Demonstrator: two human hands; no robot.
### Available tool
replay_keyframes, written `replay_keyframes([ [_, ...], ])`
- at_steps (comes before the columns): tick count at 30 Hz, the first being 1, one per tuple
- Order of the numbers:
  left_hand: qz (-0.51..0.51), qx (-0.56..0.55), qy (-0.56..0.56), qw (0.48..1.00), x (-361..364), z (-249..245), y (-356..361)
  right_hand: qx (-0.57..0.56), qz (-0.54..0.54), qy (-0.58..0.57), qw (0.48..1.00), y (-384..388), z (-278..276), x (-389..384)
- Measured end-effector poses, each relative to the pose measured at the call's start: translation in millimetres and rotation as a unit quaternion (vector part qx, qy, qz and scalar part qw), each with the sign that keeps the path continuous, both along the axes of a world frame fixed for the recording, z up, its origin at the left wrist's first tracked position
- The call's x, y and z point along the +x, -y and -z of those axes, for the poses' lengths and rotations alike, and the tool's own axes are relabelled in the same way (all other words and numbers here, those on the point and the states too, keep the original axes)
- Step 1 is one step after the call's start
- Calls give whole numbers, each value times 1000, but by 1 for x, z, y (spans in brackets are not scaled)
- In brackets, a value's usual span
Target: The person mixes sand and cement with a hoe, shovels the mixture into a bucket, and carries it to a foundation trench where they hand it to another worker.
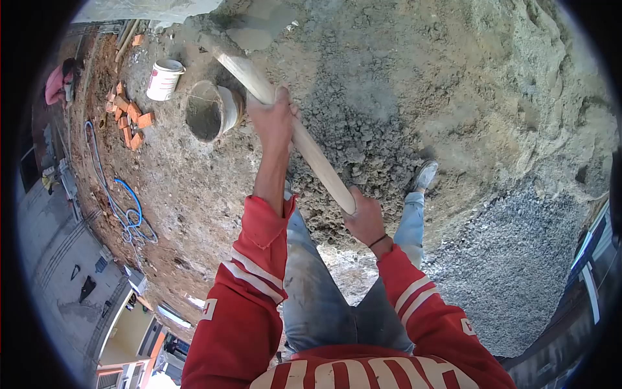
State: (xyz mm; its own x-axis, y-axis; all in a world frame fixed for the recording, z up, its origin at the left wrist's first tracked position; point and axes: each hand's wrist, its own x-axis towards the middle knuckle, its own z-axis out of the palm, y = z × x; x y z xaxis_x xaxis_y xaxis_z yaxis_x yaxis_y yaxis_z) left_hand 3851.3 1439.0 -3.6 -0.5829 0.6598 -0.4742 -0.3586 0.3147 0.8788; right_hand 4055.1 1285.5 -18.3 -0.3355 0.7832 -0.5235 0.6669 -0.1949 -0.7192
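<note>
Tool: a long, round wooden handle [317, 162], pale and smooth, smeared grey toward its far end. It runs diagonally from the person's waist up to a flat, mud-coated blade [256, 29], which lies on the ground at the far edge of the heap.

Hands: left hand [275, 122] is closed around the handle about midway along, knuckles up, arm extended. Right hand [365, 220] is closed around the near end of the handle, close to the body, with a dark band at the wrist. Both sleeves are red with white stripes.

Ground: a heap of wet grey mix [363, 129], coarse and lumpy, lies directly under the handle. Dry tan sand [492, 84] rises beyond it to the right. Loose grey gravel [518, 279] is spread at the lower right. One shoe [426, 175], dusted grey, stands at the edge of the mix; the jeans [311, 285] are stained.

Surroundings: a round, mortar-caked bucket [208, 111] sits just left of the left hand, with a white bucket [164, 79] beside it. Broken orange bricks [133, 120] and a coiled blue hose [126, 207] lie further left. Another person in pink [57, 83] crouches well apart.
</note>
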Motion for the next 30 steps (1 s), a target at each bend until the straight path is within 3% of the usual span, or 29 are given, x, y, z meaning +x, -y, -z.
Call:
replay_keyframes([
  [2,34,-51,-22,998,-1,60,20,-27,2,11,1000,14,19,-30],
  [3,69,-92,-46,992,2,95,37,-62,65,3,996,39,33,-34],
  [4,102,-171,4,980,18,123,69,-96,129,0,987,67,43,-32],
  [6,165,-347,28,923,79,207,183,-273,136,128,944,140,26,-8],
  [7,210,-352,58,910,107,239,245,-264,139,149,943,177,22,3],
  [8,240,-432,60,867,125,232,258,-330,166,153,917,192,23,16],
  [9,197,-422,122,876,134,236,261,-407,233,79,880,169,8,24],
  [11,152,-415,188,877,145,231,268,-455,218,84,859,111,-26,22],
  [13,89,-406,282,865,136,212,246,-444,202,83,869,117,-36,38],
  [14,38,-430,351,831,132,190,239,-389,143,89,906,128,-49,51],
  [15,34,-432,342,834,125,175,235,-331,86,95,935,138,-61,65],
  [17,-73,-343,461,815,120,160,239,-249,-12,70,966,123,-106,96],
  [19,-132,-321,430,833,126,157,234,-248,-30,55,967,111,-122,148],
  [21,-160,-300,435,834,142,169,242,-277,-131,129,943,107,-90,219],
  [22,-159,-328,358,860,157,162,237,-269,-166,146,937,94,-69,246],
  [23,-163,-324,351,863,163,153,239,-260,-202,162,930,80,-45,269],
  [25,-264,-213,387,857,174,157,234,-166,-281,191,926,64,17,309],
  [26,-308,-219,346,859,175,143,222,-138,-282,174,933,51,41,313],
  [30,-294,-125,260,911,126,74,180,-72,-282,112,950,6,63,276],
])
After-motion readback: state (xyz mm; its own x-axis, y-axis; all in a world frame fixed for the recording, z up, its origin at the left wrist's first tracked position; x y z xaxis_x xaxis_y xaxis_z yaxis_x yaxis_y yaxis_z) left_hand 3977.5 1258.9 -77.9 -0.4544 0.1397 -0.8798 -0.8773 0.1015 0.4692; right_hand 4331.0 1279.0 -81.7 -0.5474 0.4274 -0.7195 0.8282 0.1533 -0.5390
